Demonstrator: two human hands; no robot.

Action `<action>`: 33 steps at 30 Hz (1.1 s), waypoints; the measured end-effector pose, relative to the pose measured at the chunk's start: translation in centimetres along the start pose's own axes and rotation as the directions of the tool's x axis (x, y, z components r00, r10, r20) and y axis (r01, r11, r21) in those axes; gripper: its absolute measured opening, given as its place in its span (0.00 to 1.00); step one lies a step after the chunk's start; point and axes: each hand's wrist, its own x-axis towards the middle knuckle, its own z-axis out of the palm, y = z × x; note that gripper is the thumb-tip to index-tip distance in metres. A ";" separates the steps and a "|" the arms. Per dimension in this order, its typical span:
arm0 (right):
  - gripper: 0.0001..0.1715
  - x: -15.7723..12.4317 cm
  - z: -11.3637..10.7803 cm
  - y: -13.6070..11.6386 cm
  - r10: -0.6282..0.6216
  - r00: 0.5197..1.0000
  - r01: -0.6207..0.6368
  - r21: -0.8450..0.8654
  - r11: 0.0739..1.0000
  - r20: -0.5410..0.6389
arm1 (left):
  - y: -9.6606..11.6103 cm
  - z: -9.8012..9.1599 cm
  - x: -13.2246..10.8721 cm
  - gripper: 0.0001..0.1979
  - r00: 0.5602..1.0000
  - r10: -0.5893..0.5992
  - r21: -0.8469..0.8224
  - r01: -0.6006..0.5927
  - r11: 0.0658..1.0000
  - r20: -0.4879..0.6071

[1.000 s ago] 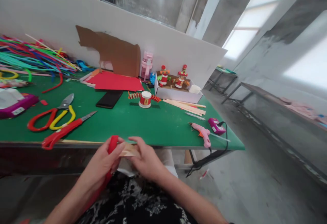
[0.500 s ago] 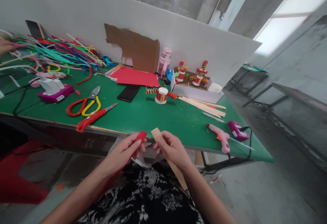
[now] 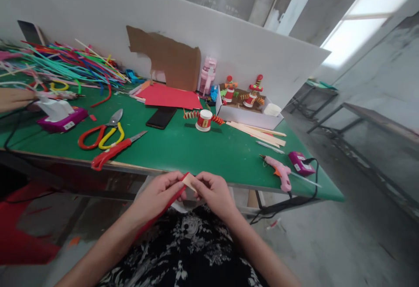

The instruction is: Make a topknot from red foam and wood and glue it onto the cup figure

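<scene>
Close to my lap, just in front of the table edge, both hands meet. My left hand (image 3: 165,189) pinches a long red paper strip (image 3: 173,198) that trails down along my wrist. In the fingers of my right hand (image 3: 211,191) is a tan paper strip (image 3: 189,182), its end laid over the end of the red one; the rest of it is hidden by my hand. Beyond them on the green table stands a small red-and-white paper cup (image 3: 204,120) with folded paper arms out both sides.
Scissors (image 3: 108,132) and a red-handled knife (image 3: 118,149) lie at left, near a phone (image 3: 161,117). A pink glue gun (image 3: 278,171) with a cord rests at right. Behind are red paper (image 3: 173,97) and a white box (image 3: 250,117) of figures. Another person's hand (image 3: 15,99) shows far left.
My hands have come together, and the tan strip's end now lies across the red strip's end. The other person's hand has moved nearer the tissue pack. The view has shifted slightly.
</scene>
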 end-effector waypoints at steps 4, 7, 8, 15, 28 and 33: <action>0.22 0.1 0.0 0.2 0.004 0.999 -0.003 0.021 1.000 -0.042 | -0.1 0.4 0.0 0.17 1.000 0.014 0.008 -0.014 1.000 -0.025; 0.22 0.0 0.1 0.2 0.015 0.999 -0.013 0.044 0.999 -0.045 | -0.5 0.6 0.0 0.16 1.000 0.020 -0.015 -0.020 1.000 -0.001; 0.22 0.0 0.1 0.1 0.014 0.999 -0.012 0.046 0.999 -0.044 | -0.6 0.7 0.0 0.16 1.000 0.023 -0.022 -0.022 1.000 0.003; 0.19 -0.2 0.2 -0.3 -0.002 0.997 0.003 0.015 1.000 -0.071 | -0.4 1.1 -0.3 0.18 0.999 0.030 -0.025 -0.031 0.999 -0.045; 0.19 -0.6 -5.0 -0.2 0.134 0.984 -0.124 -0.086 0.989 0.116 | 0.4 -4.0 0.8 0.24 0.919 -0.022 -0.035 0.009 0.999 -0.395; 0.17 -2.0 -9.2 -0.8 0.010 0.996 0.018 -0.304 0.953 0.091 | 0.5 -6.4 1.1 0.26 0.916 -0.065 -0.127 0.015 0.992 -0.396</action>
